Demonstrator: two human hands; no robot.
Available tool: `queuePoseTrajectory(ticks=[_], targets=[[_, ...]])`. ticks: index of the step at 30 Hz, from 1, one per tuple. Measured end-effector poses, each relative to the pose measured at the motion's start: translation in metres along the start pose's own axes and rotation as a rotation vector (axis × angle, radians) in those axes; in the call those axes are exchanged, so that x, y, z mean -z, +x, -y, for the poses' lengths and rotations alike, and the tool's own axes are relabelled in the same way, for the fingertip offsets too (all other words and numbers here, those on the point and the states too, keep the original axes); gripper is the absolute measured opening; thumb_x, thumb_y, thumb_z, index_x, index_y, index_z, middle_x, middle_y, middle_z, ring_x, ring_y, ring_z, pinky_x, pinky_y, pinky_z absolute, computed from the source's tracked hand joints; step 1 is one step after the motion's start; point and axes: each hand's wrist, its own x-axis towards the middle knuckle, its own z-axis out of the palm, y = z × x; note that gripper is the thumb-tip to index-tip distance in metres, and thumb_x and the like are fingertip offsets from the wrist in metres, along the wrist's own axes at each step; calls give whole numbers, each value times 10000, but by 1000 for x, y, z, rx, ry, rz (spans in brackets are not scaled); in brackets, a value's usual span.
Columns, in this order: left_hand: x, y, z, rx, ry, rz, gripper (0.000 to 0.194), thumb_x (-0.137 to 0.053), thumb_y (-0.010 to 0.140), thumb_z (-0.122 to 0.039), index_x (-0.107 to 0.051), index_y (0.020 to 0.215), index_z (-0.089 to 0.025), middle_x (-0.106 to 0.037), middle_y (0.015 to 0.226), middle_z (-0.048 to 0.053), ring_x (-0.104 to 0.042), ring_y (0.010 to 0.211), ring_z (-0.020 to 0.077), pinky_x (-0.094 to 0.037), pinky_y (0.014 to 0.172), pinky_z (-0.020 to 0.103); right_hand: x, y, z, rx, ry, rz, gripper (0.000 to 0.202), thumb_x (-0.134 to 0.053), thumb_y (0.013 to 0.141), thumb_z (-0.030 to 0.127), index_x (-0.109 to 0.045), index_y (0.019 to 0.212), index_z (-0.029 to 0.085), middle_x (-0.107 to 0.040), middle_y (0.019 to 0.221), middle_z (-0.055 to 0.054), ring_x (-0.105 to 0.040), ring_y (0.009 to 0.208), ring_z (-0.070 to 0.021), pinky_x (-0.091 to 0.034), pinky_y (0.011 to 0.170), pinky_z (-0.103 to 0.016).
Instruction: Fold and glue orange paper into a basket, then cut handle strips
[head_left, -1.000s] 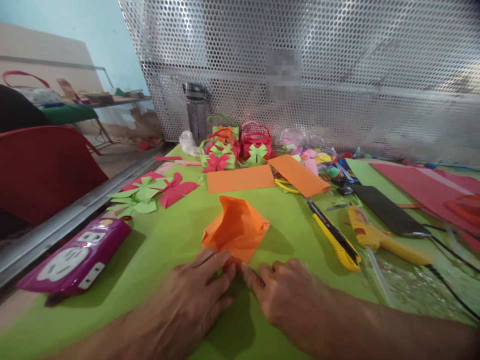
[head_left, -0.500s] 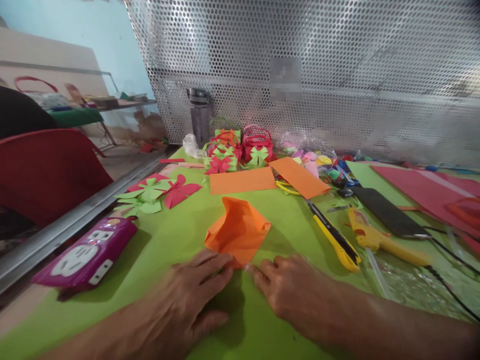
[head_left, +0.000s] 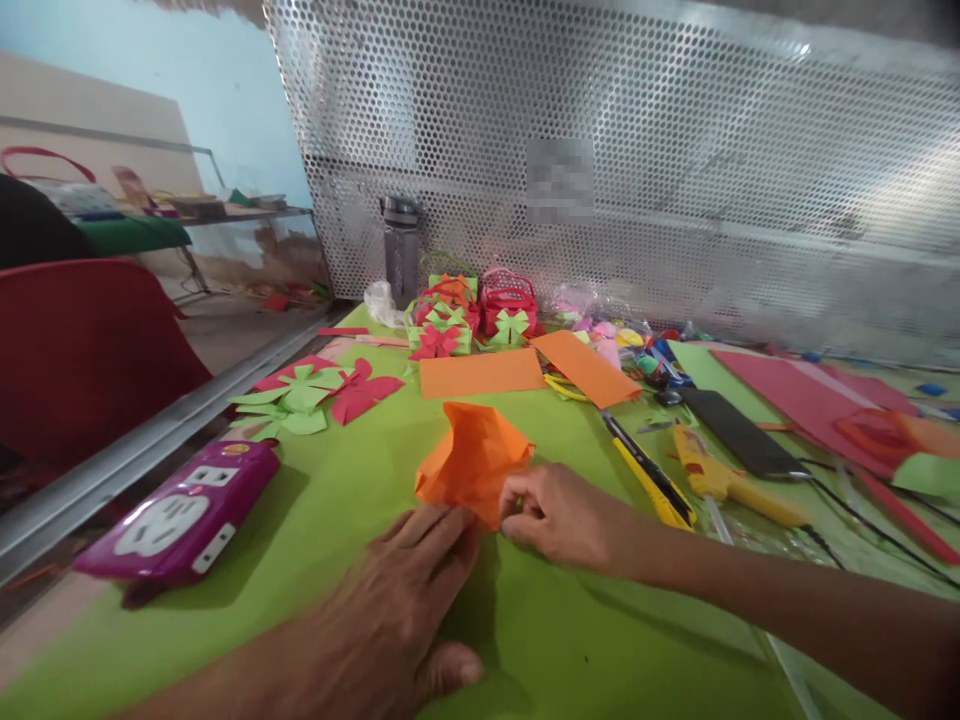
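Lying mid-table on a green surface [head_left: 337,490]: one folded orange paper [head_left: 480,450], top gaping; left hand [head_left: 412,590], fingers outstretched and flat, tips on the paper's near edge; right hand [head_left: 551,515], fingers curled, at its near right side, grip unclear. Rightward: yellow cutter [head_left: 649,470], glue gun [head_left: 720,480]; leftward: purple power strip [head_left: 184,510].

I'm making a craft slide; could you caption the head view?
Left hand and right hand at a folded orange paper on a green surface, yellow utility knife to the right.
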Motion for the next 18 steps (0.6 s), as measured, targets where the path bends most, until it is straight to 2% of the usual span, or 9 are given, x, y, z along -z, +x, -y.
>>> queuePoseTrajectory(ticks=[3,6,10,15,18], targets=[[4,9,-11,29,20,-58,641,-393,814,-653,-548,1153,-131,-578,1143,142,-538,1014,277,-472,880,395,-2,6,0,-7,-38,-36,60,-553,709,162,-611,720,157,-441,484,78,-369,444,-61,-269,462,-191],[4,16,-19,54,18,-152,664,-318,810,-688,-593,1042,-130,-599,998,133,-558,877,264,-495,786,395,-5,12,-3,-15,-57,-47,27,-578,695,176,-597,697,157,-429,492,79,-379,460,-62,-267,468,-192],[0,19,-22,71,-14,-196,664,-315,828,-664,-555,1111,-114,-581,961,122,-546,843,254,-502,773,417,-7,19,-8,-32,-75,-35,83,-618,667,227,-570,652,162,-451,510,72,-412,487,-71,-263,454,-195],[-3,17,-20,79,-45,-198,528,-428,842,-586,-556,1092,-139,-584,971,101,-541,856,240,-510,789,410,-3,27,-2,-88,-106,10,165,-647,634,287,-553,577,164,-451,484,61,-407,478,-80,-249,438,-213],[-9,17,-17,39,-24,-231,542,-377,860,-588,-555,1090,-131,-579,965,111,-534,846,247,-513,752,419,2,28,5,-117,-106,62,186,-649,621,287,-537,535,165,-425,448,64,-388,456,-79,-244,431,-221]])
